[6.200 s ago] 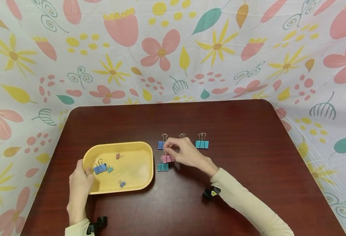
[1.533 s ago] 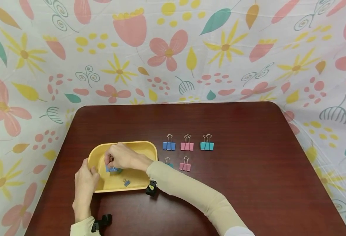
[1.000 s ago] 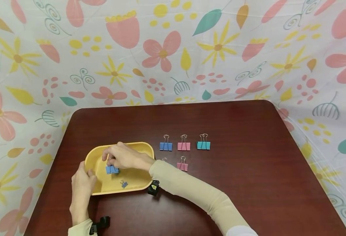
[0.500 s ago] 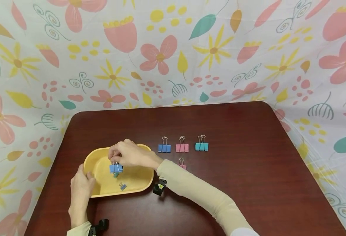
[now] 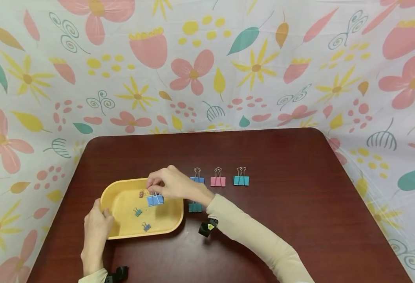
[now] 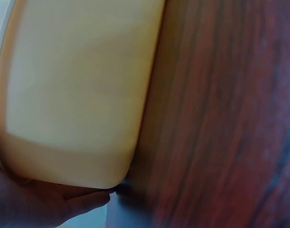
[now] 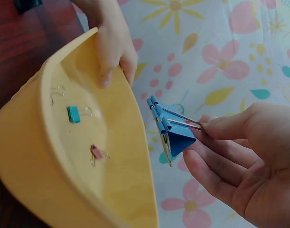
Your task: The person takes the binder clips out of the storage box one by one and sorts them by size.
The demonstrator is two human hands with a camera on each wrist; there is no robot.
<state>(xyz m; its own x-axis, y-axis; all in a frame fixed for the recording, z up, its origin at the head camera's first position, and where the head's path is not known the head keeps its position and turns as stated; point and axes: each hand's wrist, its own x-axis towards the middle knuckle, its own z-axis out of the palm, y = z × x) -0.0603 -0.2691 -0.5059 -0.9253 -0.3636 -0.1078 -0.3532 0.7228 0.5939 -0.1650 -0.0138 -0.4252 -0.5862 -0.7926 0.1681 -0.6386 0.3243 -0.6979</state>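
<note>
At the left end of the yellow plastic bin (image 5: 120, 198), my left hand (image 5: 96, 226) grips the wall, thumb inside and fingers outside. My right hand (image 5: 173, 182) pinches the wire handles of a blue binder clip (image 5: 155, 200) above the bin's right half. In the right wrist view that blue binder clip (image 7: 176, 135) hangs clear of the bin wall, body pointing away from the fingers. Three small clips lie in the bin: a reddish one (image 5: 141, 194), a teal one (image 5: 138, 212) and a blue one (image 5: 146, 226).
On the dark wooden table (image 5: 281, 157), a back row holds a blue clip (image 5: 197, 179), a pink clip (image 5: 218, 181) and a teal clip (image 5: 241, 181). Nearer sits a darker teal clip (image 5: 194, 207); my right forearm hides the spot beside it. A floral cloth (image 5: 193, 110) hangs behind.
Earlier my right hand set a pink clip on the table. Since then it has picked up the large blue binder clip from the bin's left side and carried it right. My left hand stays put.
</note>
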